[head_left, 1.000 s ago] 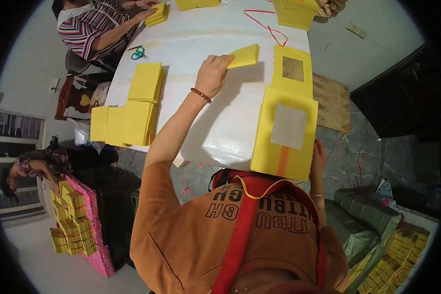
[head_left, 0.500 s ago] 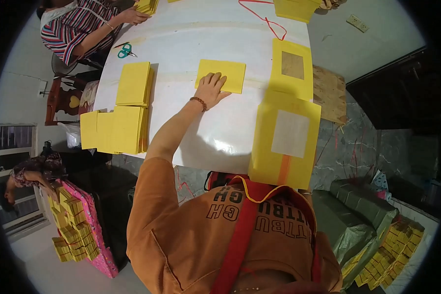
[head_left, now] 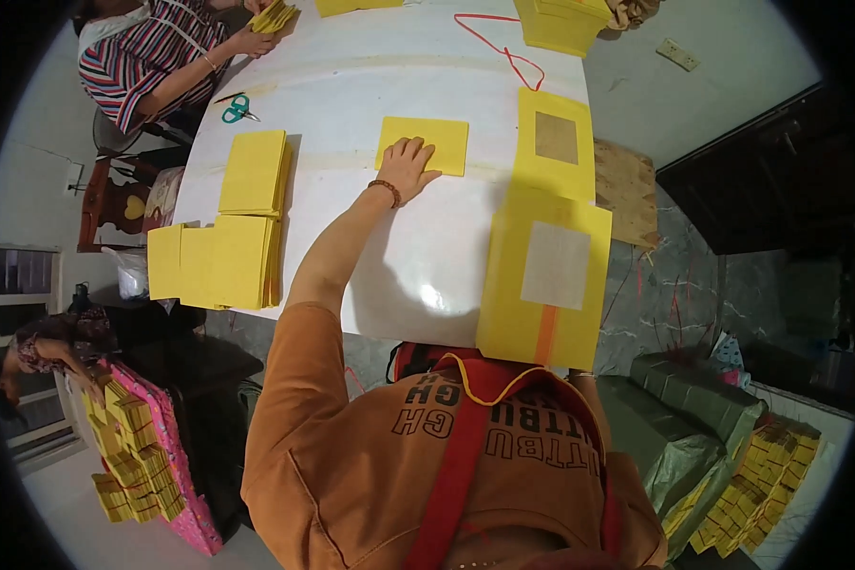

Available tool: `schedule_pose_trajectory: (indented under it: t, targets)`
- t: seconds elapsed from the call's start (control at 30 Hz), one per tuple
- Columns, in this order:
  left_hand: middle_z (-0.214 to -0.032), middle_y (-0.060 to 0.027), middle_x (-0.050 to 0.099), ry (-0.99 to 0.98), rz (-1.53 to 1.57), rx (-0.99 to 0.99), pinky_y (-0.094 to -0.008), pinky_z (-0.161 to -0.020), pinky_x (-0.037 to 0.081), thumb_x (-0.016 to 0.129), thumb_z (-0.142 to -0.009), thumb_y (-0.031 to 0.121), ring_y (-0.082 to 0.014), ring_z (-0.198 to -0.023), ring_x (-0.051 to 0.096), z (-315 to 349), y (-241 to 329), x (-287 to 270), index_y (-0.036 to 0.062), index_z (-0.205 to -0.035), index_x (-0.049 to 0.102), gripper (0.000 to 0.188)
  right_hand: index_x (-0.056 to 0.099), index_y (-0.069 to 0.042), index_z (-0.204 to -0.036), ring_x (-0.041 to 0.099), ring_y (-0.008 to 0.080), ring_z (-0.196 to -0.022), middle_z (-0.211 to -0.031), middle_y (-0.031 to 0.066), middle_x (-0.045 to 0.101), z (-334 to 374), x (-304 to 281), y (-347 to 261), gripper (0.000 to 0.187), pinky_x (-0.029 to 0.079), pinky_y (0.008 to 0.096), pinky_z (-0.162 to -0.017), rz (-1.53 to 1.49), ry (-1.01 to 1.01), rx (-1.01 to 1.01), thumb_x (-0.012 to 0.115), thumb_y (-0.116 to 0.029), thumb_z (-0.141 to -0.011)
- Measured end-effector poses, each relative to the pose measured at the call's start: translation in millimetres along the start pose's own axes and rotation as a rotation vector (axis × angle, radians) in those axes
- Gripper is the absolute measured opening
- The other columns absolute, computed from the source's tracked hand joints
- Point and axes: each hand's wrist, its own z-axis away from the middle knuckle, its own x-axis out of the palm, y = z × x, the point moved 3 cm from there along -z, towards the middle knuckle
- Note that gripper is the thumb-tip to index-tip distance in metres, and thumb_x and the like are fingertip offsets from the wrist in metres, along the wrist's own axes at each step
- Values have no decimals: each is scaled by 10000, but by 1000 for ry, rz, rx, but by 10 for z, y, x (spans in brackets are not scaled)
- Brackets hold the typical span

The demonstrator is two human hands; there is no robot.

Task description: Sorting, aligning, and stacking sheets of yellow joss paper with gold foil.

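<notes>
My left hand [head_left: 408, 171] lies flat, fingers a little spread, on a folded yellow paper piece [head_left: 449, 139] in the middle of the white table. Of my right hand, only a bit near the wrist [head_left: 581, 374] shows by the table's near edge; its fingers are hidden below a large yellow sheet [head_left: 502, 313] with a pale rectangle and an orange strip. Beyond that sheet lies another yellow sheet [head_left: 579, 161] bearing a brownish rectangle. On the left side of the table stand stacks of flat yellow pieces [head_left: 252, 171], the nearer ones [head_left: 237, 261] partly overlapping.
Teal-handled scissors [head_left: 239, 110] and a red cord [head_left: 508, 52] lie on the table [head_left: 351, 95]. At far left a person in a striped top [head_left: 166, 62] handles yellow pieces. Another person [head_left: 62, 347] leans over yellow bundles [head_left: 138, 456] at lower left. Green-covered seating [head_left: 684, 408] stands at right.
The whole view has shifted slightly. My left hand stays flat on the same yellow piece. Both hands of the person at far left now show around their yellow bundle.
</notes>
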Motion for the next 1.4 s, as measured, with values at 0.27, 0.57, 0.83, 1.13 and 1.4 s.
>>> schedule_pose_trajectory:
  t: [0.27, 0.57, 0.83, 1.13, 1.4]
  targets:
    - [-1216, -105, 426, -23, -65, 16, -432, -927, 281, 505, -829, 440, -287, -1150, 362, -62, -50, -54, 109, -1187, 466, 489, 451, -8, -1219, 519, 186, -1010, -1141, 113, 522, 543, -474, 199, 407, 432, 306, -838, 88, 35, -85, 550, -176, -862]
    - [-1212, -101, 431, 107, -81, 9, -458, -923, 250, 504, -822, 428, -267, -1149, 357, 14, 84, -126, 114, -1157, 494, 460, 457, -16, -1212, 515, 198, -1014, -1131, 125, 520, 613, -821, 477, 401, 424, 314, -840, 167, 95, -176, 555, -173, -857]
    - [-1101, -147, 513, 427, 1075, -602, -366, -891, 340, 415, -918, 318, -280, -1017, 455, 561, 552, 89, 30, -1053, 548, 345, 456, -12, -1218, 513, 184, -1004, -1157, 90, 508, 585, -817, 634, 360, 417, 312, -855, -540, 56, 35, 520, -144, -889]
    - [-1448, -82, 206, -45, 1938, -791, -317, -1056, 212, 248, -914, 552, -189, -1312, 228, 1099, 1774, 102, 65, -1402, 176, 692, 204, -27, -1389, 275, 223, -1285, -1416, 111, 265, 489, -808, 347, 540, 247, 322, -1034, -246, -400, -50, 362, -302, -952]
    - [-1316, -48, 408, -174, 1998, -883, -304, -976, 348, 282, -926, 518, -163, -1178, 403, 911, 2212, -55, 90, -1363, 282, 612, 197, -27, -1392, 239, 207, -1300, -1430, 98, 234, 353, -873, 351, 526, 214, 306, -1051, -406, -487, -91, 350, -275, -954]
